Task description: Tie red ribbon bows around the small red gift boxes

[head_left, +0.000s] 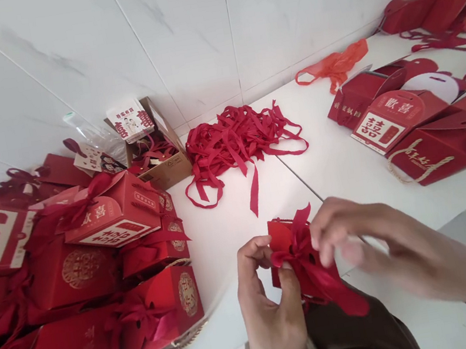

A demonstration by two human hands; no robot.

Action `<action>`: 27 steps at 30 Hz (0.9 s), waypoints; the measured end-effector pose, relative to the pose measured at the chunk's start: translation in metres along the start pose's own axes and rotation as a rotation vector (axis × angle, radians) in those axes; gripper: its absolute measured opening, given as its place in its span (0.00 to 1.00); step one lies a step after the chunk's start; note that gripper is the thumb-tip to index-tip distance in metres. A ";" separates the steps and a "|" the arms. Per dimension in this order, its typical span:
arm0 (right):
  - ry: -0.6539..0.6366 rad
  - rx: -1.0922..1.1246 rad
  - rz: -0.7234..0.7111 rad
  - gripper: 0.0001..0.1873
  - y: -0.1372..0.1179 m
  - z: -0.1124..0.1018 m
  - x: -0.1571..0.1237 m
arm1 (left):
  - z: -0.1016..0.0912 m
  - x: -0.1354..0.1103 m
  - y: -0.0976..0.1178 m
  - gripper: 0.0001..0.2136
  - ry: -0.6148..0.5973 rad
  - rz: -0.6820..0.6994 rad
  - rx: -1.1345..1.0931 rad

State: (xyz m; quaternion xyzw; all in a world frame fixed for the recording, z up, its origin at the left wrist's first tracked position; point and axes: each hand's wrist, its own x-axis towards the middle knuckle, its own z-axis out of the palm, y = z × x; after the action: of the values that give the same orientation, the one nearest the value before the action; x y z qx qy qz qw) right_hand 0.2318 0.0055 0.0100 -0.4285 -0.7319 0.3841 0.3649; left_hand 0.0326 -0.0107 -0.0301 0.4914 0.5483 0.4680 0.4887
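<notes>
A small red gift box [280, 237] with a red ribbon bow [308, 266] is held over the front edge of the white table [339, 168]. My left hand [271, 311] is closed, thumb and fingers pinching one loop of the ribbon at the box's left side. From the right, my right hand [360, 242] reaches in with its fingers pinching the ribbon at the top of the bow. The ribbon's tails hang down toward my lap.
A heap of loose red ribbons [236, 141] lies at the table's back. Finished red boxes with bows [110, 219] pile up at the left beside an open cardboard box [163, 162]. Flat red box blanks [407, 121] and an orange bag [335, 65] lie at the right.
</notes>
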 end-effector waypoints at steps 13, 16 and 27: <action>0.148 -0.288 0.182 0.10 0.016 0.004 0.013 | 0.005 -0.005 0.012 0.11 0.052 -0.040 0.004; 0.072 -0.352 0.041 0.08 0.013 0.009 0.008 | 0.003 -0.006 0.015 0.12 0.042 -0.003 0.054; 0.102 -0.392 0.012 0.05 0.024 0.027 0.001 | -0.002 -0.001 0.001 0.12 0.096 -0.016 -0.301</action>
State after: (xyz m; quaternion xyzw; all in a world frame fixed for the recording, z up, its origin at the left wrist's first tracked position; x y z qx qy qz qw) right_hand 0.2165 0.0082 -0.0225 -0.5146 -0.7707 0.2141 0.3087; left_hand 0.0309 -0.0119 -0.0291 0.3853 0.4986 0.5640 0.5337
